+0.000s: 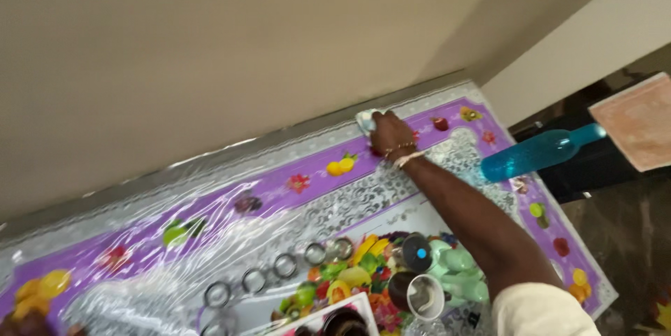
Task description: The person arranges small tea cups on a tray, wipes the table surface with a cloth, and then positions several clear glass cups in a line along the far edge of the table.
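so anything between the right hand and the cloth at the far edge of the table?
Nothing visible. The right hand is already on the pale cloth, pressing it to the plastic-covered table near the wall. The blue bottle lies off to the side.

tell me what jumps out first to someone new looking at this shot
The right hand reaches to the far edge of the table, by the wall, pressing a pale cloth onto the purple fruit-print table cover. A bright blue bottle lies at the table's right end, and small steel cups line up nearer the camera.
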